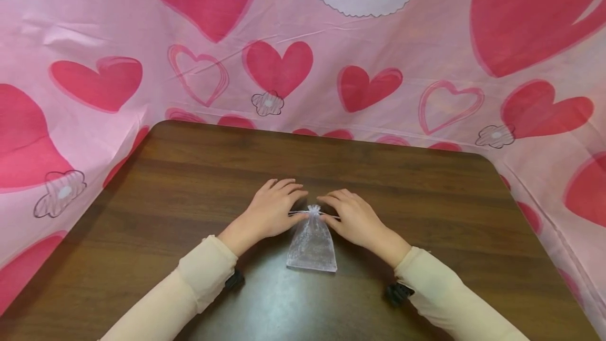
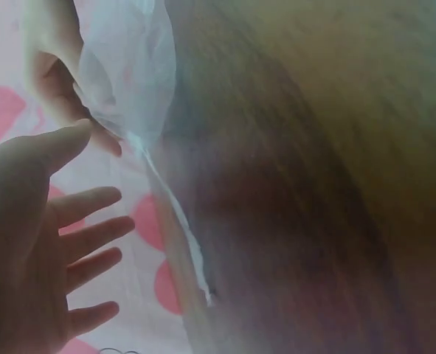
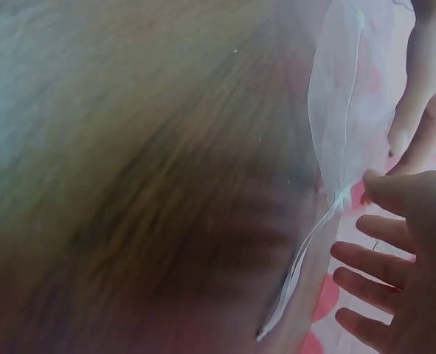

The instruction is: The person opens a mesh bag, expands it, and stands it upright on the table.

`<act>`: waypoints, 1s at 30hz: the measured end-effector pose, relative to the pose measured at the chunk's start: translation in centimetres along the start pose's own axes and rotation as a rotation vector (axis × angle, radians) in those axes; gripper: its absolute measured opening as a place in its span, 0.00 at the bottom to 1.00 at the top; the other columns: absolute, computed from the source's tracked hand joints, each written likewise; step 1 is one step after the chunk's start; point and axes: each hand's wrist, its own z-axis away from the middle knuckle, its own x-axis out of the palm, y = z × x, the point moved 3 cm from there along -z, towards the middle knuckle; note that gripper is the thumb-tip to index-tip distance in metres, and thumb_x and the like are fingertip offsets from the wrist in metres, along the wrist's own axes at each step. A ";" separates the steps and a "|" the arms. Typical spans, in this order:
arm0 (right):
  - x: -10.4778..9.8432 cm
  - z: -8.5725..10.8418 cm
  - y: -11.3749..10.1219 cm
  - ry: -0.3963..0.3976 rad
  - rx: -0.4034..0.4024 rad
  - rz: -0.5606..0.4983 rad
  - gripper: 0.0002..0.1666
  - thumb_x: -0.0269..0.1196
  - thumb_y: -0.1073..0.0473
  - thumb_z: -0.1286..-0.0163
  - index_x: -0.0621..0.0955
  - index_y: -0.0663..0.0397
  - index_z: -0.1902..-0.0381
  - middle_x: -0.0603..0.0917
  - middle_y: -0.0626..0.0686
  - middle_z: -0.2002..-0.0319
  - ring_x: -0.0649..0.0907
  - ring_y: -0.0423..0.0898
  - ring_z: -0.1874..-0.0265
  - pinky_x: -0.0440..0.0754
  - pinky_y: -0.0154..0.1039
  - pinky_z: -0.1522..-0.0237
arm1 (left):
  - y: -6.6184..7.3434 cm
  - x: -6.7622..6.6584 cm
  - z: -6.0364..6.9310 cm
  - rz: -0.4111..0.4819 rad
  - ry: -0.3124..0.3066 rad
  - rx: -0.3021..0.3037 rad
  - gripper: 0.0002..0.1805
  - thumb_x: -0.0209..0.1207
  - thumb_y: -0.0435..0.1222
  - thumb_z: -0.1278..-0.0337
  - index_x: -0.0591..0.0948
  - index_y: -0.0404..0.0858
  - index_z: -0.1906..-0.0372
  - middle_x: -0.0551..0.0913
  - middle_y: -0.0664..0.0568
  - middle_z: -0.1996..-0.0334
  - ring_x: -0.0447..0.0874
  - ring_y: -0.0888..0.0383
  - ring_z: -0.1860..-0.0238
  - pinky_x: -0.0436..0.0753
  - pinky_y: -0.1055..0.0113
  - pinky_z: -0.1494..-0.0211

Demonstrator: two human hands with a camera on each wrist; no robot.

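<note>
A sheer white organza drawstring pouch (image 1: 312, 249) lies on the brown wooden table, its gathered neck drawn tight and pointing away from me. Thin white cords (image 2: 181, 214) run out from both sides of the neck. To the left of the neck is my left hand (image 1: 272, 209), thumb tip close beside the pouch and fingers spread, with nothing held. My right hand (image 1: 357, 217) mirrors it on the other side, fingers apart and relaxed. In the right wrist view its thumb (image 3: 395, 192) comes near the knot; whether it touches cannot be told. The pouch looks flat, with no contents visible.
The dark wooden tabletop (image 1: 227, 162) has rounded far corners. Pink cloth (image 1: 312, 20) printed with red hearts hangs behind and along both sides. Black wrist straps (image 1: 399, 292) show below the cream sleeves (image 1: 208, 264).
</note>
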 end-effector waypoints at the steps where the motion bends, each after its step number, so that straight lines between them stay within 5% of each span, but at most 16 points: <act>1: 0.1 -0.1 0.0 -0.005 0.005 -0.005 0.26 0.69 0.49 0.34 0.82 0.54 0.42 0.83 0.52 0.49 0.80 0.50 0.49 0.78 0.51 0.48 | 0.0 0.1 -0.1 0.006 -0.002 -0.006 0.32 0.55 0.61 0.36 0.79 0.47 0.37 0.76 0.53 0.36 0.64 0.52 0.30 0.60 0.49 0.29; 10: 1.0 -0.5 -0.3 -0.100 0.101 -0.071 0.23 0.73 0.52 0.38 0.83 0.54 0.47 0.76 0.44 0.70 0.74 0.41 0.71 0.73 0.39 0.71 | 0.4 0.7 -0.9 0.052 -0.034 0.005 0.29 0.62 0.60 0.42 0.83 0.47 0.43 0.82 0.54 0.47 0.73 0.54 0.40 0.67 0.50 0.34; 19: 1.2 -0.7 -0.6 -0.082 0.092 -0.079 0.12 0.74 0.57 0.40 0.82 0.49 0.62 0.73 0.42 0.74 0.73 0.39 0.74 0.72 0.36 0.73 | 0.5 1.1 -1.1 0.039 -0.027 0.024 0.24 0.67 0.57 0.45 0.85 0.47 0.49 0.84 0.56 0.52 0.76 0.55 0.46 0.71 0.52 0.39; 30: 0.8 -0.2 -0.8 -0.033 0.091 -0.120 0.11 0.73 0.58 0.40 0.78 0.44 0.69 0.76 0.40 0.75 0.74 0.37 0.76 0.74 0.36 0.73 | 1.0 0.9 -0.9 0.128 -0.009 0.036 0.11 0.67 0.51 0.42 0.87 0.51 0.62 0.85 0.64 0.65 0.81 0.60 0.59 0.75 0.57 0.50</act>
